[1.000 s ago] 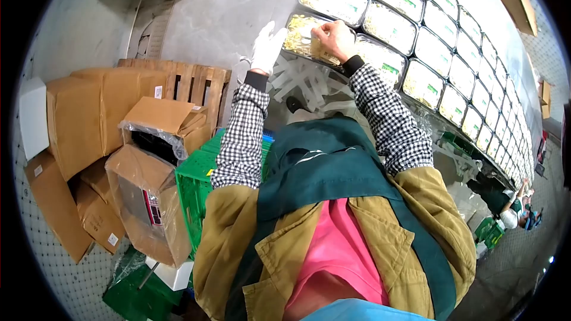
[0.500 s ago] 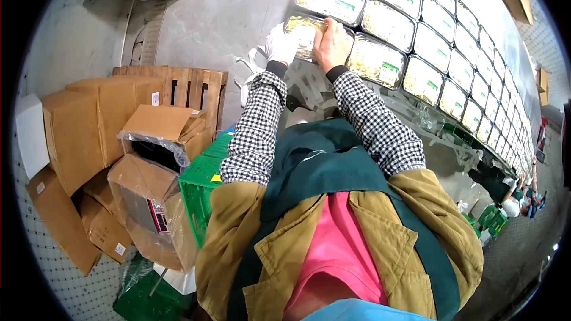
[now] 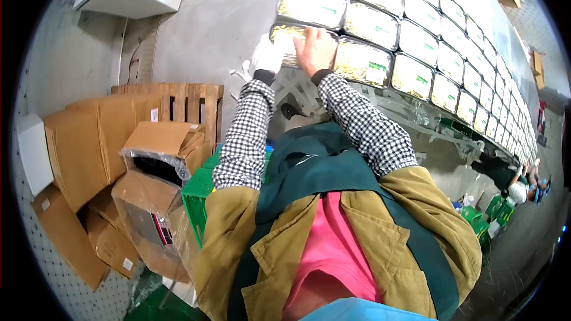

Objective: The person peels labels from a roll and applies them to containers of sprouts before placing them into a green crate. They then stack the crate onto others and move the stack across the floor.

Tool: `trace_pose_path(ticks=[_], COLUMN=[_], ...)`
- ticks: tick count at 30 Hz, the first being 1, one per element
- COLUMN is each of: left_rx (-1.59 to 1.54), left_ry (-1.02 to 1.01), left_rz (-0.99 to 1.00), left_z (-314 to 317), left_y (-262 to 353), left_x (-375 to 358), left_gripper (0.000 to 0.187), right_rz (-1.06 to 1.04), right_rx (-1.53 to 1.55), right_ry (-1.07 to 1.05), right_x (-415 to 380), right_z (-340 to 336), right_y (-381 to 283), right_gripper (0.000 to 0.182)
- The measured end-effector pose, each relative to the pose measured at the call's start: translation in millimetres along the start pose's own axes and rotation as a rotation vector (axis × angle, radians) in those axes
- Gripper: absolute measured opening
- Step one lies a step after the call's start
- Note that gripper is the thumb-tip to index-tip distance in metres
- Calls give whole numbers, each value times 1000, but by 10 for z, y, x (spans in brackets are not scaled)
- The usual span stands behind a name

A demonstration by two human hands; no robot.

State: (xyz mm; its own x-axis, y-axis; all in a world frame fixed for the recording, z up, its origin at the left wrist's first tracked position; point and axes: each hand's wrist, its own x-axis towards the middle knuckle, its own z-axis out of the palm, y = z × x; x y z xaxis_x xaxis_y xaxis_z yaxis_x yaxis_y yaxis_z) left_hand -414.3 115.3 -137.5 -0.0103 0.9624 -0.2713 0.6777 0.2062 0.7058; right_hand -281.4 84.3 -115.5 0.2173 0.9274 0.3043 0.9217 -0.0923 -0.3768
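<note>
A clear-lidded black tray of pale yellowish sprouts (image 3: 288, 34) lies at the near left corner of the rows of packs. My left hand (image 3: 267, 54), in a white glove, grips the tray's left end; its fingertips are partly hidden. Bare and spread, my right hand (image 3: 316, 52) lies on the lid, covering the middle and right part. Directly right of it sits another sprout tray (image 3: 363, 61) with a green-and-white label. Behind it is a similar tray (image 3: 311, 5).
Many packed trays (image 3: 416, 75) run in rows to the right along the table (image 3: 205, 30). Cardboard boxes (image 3: 148, 193), a wooden pallet (image 3: 172, 92) and green crates (image 3: 199, 193) stand at my left. A co-worker (image 3: 505, 181) is at the far right.
The view has shifted slightly, so the trays and my hands appear further left. Both hands stay at the same tray; my right fingers now lie flatter on its lid.
</note>
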Motion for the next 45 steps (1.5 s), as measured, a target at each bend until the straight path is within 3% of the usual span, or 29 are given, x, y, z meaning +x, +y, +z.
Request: trace_pose_path(ticks=[1,3,5,6,9,10,13,14,15,19,21,22,23,24,25,26,28,29,30,31,32,33,37,41,45], left_rx=[56,245,46,14,224,241,45,-18,-71,-56,6,-94,-51,-109,-85,5,212,178,287,274,136,121,108,28,-214], left_ry=[-46,59,209,242,182,175,60,101,128,322,607,660,804,871,916,967,1086,1083,1072,1107,1111,1085,1153,1325,1580], left_rz=[2,325,235,124,185,213,-3,44,130,139,146,-6,60,10,-43,-106,-192,-299,-444,-444,-505,-605,-782,-821,-811], left_z=[-19,87,105,-33,31,158,191,247,282,-410,-763,-917,-1055,-1175,-1286,-1313,-1225,-1127,-986,-815,-598,-617,-95,-99,-237], left_y=[27,-229,-237,104,498,463,469,342,187,724,773,724,613,515,568,566,591,624,657,719,693,700,634,543,400], left_x=[53,252,462,350,492,636,817,913,986,159,-448,-729,-1018,-1313,-1644,-1937,-2557,-2889,-3170,-3382,-3585,-3622,-3816,-3794,-4002], left_gripper=[47,47,51,56,59,56,45,39,36,26,25,25,21,18,16,16,16,16,16,16,16,17,16,16,18], right_rz=[-2,-90,4,87,308,277,310,349,238,-159,-305,-257,-219,-310,-320,-268,-356,-347,-471,-384,-461,-347,-610,-535,-532], right_rx=[-17,275,492,452,355,289,292,324,301,272,109,57,10,-44,-108,-2,-48,-166,-284,-218,-399,-496,-423,-469,-634], right_ry=[-20,29,43,3,-49,28,98,71,133,146,166,130,87,-9,117,6,-58,-134,-7,-69,27,-124,7,223,-22], right_x=[27,31,-142,-288,-660,-711,-555,-422,-219,958,1681,2091,2435,2782,3012,3280,3599,3471,3572,3376,3532,3361,3214,3053,2850], right_z=[25,25,-306,-465,-820,-880,-1110,-1148,-1117,-702,-336,-91,126,104,288,463,1085,864,1274,943,1260,899,909,1092,904], right_y=[69,302,419,541,1108,1331,1651,1695,1738,1690,1558,1514,1496,1454,1454,1531,1840,1601,1811,1547,1724,1282,1305,1544,1565], right_gripper=[27,13,13,15,17,16,14,13,12,20,35,41,47,58,62,66,73,74,73,68,66,65,62,64,44])
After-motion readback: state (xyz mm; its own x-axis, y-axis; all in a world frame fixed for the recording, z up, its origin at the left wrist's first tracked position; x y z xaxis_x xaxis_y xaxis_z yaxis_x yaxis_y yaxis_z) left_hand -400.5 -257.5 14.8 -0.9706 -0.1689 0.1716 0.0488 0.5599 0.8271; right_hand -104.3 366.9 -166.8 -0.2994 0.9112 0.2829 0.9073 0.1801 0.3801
